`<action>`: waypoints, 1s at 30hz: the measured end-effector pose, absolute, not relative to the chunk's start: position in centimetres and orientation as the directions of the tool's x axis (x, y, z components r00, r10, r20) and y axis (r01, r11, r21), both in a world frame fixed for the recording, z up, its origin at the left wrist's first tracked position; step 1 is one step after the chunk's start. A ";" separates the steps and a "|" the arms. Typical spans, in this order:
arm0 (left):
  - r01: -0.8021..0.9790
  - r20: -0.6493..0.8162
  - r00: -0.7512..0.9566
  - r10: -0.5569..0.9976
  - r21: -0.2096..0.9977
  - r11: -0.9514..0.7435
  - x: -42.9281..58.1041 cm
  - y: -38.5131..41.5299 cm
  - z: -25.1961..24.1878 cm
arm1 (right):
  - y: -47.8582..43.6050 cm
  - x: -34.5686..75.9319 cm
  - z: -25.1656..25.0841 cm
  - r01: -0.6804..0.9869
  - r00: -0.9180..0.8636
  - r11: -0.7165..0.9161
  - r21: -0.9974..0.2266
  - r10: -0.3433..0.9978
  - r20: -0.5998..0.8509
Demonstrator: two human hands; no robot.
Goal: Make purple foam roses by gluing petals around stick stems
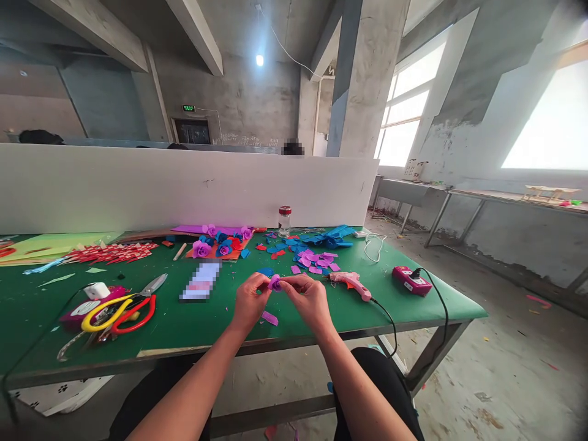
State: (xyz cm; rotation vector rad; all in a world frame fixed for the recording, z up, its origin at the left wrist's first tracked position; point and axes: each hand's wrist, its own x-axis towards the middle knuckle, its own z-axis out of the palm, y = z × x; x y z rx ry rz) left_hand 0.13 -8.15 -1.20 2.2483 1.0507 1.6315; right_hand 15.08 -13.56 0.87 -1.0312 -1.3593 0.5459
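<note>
Between my two hands is a small purple paper flower (pixel 275 283), held up just above the green table. My left hand (pixel 251 298) pinches it from the left side, fingers closed. From the other side, my right hand (pixel 307 300) grips its edge between thumb and fingertips. A loose purple petal (pixel 270 318) lies on the table under the hands. Right of my right hand rests a pink glue gun (pixel 351 285) with a black cord. Beyond the hands are piles of purple petals (pixel 316 260) and blue paper pieces (pixel 328 237).
Scissors (pixel 124 312) with yellow and red handles lie at left. Finished paper roses (pixel 223 245) sit behind a blurred phone-like rectangle (pixel 201 281). A red-capped jar (pixel 285 222) stands by the white partition (pixel 184 187). At right is a purple power strip (pixel 411 280); its cord hangs off the table.
</note>
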 end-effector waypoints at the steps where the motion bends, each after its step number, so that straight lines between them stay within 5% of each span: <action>1: 0.440 0.764 0.151 0.627 0.515 -0.735 0.1 -8.1 -1.2 | -13.5 15.1 0.8 0.236 0.183 0.485 -0.842 0.829 0.529; 12: 0.441 0.731 0.149 0.666 0.553 -0.707 0.2 -8.5 -0.9 | -13.7 14.7 1.0 0.296 0.222 0.433 -0.851 0.836 0.503; 19: 0.399 0.714 0.162 0.681 0.583 -0.707 0.6 -8.9 -0.9 | -13.5 14.6 1.0 -0.097 0.197 0.244 -0.965 0.955 0.222; 24: 0.371 0.699 0.155 0.698 0.614 -0.697 0.8 -9.1 -0.9 | -13.4 14.5 0.6 -0.468 0.035 0.063 -0.881 0.998 0.052; 30: 0.411 0.716 0.139 0.684 0.587 -0.697 0.5 -9.1 -0.6 | -13.5 14.3 0.6 -0.353 0.122 0.159 -0.922 0.985 0.123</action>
